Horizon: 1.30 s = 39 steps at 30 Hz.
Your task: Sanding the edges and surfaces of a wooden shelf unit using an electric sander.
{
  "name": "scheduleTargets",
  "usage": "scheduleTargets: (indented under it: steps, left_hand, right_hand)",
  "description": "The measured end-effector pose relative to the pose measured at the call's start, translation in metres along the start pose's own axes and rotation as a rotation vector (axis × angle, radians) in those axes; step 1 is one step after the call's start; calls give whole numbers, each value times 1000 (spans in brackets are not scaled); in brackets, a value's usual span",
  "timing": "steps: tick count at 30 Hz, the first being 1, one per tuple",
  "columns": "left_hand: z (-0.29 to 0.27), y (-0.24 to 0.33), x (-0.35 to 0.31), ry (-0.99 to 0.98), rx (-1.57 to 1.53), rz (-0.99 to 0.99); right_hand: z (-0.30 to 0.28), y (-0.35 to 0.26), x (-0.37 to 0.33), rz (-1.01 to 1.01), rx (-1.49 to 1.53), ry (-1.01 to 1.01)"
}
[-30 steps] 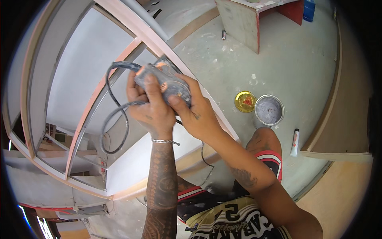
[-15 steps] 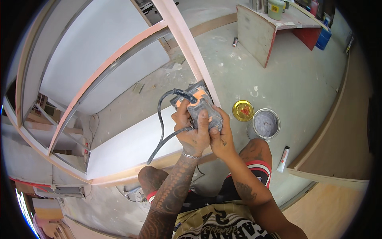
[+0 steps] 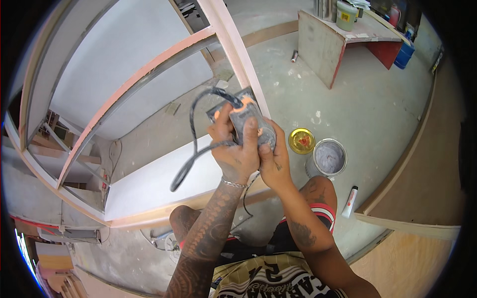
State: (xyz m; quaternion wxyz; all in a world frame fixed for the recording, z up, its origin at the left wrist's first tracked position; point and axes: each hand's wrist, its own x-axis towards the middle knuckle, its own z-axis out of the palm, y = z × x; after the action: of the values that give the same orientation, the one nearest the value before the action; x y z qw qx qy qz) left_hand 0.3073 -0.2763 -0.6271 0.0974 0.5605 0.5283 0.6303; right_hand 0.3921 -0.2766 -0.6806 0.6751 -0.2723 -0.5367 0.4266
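Floor [image 3: 288,107] unchanged, the sander's [image 3: 245,115] cable [image 3: 193,124] now loops differently

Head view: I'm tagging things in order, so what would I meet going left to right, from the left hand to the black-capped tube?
Left hand, right hand, gold lid, open can of grey paste, black-capped tube.

Ltrs/no. on shirt [image 3: 258,265], yel. bucket label [image 3: 345,16]

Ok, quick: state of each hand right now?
Left hand: closed, holding the dusty grey-and-orange corded power tool.
Right hand: closed on the same tool's rounded near end.
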Motion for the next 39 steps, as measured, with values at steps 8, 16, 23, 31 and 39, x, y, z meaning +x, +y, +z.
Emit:
scheduleTargets:
  steps: [8,16,23,31,39]
  left_hand:
    - [9,38,47,68,-129,36]
    - [-1,82,130,107,-109,172]
    - [-5,54,90,81,-117,113]
    - [3,5,3,-23,14,27]
    - [2,-19,-59,-137,184,40]
  right_hand:
    - [11,-33,40,4,-50,18]
    - [49,-78,113,55,77,-2]
    - [36,-42,72,121,110,13]
    - [-7,-4,-4,150,-52,-38]
    - [-44,38,-69,188,-180,-39]
